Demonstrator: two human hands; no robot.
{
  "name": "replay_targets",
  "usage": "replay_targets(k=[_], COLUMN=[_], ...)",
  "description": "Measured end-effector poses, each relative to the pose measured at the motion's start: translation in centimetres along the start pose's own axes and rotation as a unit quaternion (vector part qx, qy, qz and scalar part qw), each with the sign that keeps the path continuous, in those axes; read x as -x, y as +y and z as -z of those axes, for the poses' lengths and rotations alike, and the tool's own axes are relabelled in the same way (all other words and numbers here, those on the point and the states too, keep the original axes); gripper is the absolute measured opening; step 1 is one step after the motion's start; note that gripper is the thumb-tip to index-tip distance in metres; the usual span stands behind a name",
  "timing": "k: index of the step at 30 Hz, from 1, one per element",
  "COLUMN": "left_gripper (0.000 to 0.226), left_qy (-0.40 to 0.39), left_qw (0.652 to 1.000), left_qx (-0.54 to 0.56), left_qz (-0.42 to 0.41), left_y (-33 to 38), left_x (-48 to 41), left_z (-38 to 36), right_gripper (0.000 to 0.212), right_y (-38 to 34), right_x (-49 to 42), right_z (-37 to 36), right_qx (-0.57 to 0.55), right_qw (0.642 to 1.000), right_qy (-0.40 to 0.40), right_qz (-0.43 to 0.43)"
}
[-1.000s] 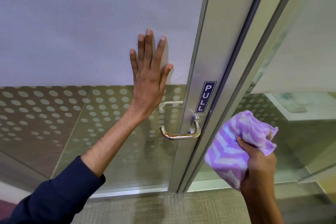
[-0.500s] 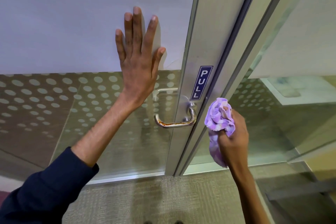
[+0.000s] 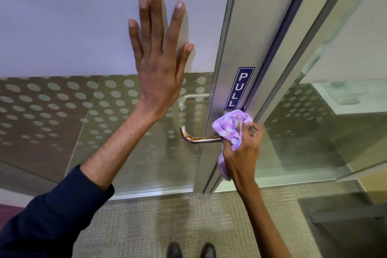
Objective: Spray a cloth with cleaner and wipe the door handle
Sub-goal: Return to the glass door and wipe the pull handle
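Note:
A silver lever door handle [image 3: 198, 138] sticks out to the left from the metal door frame [image 3: 232, 52], below a blue PULL label [image 3: 238, 88]. My right hand [image 3: 243, 148] grips a bunched purple and white cloth [image 3: 230, 126] and presses it against the base of the handle, hiding the pivot end. The cloth's tail hangs below my fist. My left hand [image 3: 159, 58] lies flat on the frosted glass door panel [image 3: 62, 27], fingers spread and pointing up, left of the frame. No spray bottle is in view.
The lower glass carries a pattern of pale dots [image 3: 52, 100]. A second handle [image 3: 192, 98] shows through the glass on the far side. Right of the frame is a fixed glass panel [image 3: 314, 132]. Beige carpet [image 3: 188, 220] and my shoe tips [image 3: 191, 250] lie below.
My right hand has carried the cloth up and to the left, from beside the frame onto the handle's base. My left hand stays flat on the glass.

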State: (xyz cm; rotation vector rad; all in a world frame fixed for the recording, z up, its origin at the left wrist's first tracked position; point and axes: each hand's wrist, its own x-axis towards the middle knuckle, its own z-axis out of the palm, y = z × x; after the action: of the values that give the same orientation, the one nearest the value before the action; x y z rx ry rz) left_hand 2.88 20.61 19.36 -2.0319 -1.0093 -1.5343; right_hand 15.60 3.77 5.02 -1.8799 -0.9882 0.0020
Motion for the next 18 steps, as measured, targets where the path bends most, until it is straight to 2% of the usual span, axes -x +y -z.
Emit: replay_targets(k=[3, 7, 14, 18], left_gripper=[0.060, 0.060, 0.061, 0.062], left_qy=[0.003, 0.006, 0.018, 0.020], left_qw=[1.000, 1.000, 1.000, 1.000], left_qx=[-0.014, -0.006, 0.004, 0.006], left_qz=[-0.003, 0.002, 0.007, 0.011], left_y=[0.0, -0.3, -0.3, -0.2], left_x=[-0.1, 0.0, 0.1, 0.0], left_z=[-0.2, -0.2, -0.6, -0.7], right_gripper=[0.051, 0.036, 0.038, 0.042], right_y=[0.2, -0.2, -0.6, -0.7], right_x=[0.3, 0.6, 1.0, 1.3], right_z=[-0.9, -1.8, -2.6, -2.8], right_qx=[-0.003, -0.057, 0.064, 0.092], right_qw=[1.000, 0.998, 0.998, 0.996], right_qy=[-0.009, 0.017, 0.013, 0.002], right_qz=[0.017, -0.006, 0.006, 0.009])
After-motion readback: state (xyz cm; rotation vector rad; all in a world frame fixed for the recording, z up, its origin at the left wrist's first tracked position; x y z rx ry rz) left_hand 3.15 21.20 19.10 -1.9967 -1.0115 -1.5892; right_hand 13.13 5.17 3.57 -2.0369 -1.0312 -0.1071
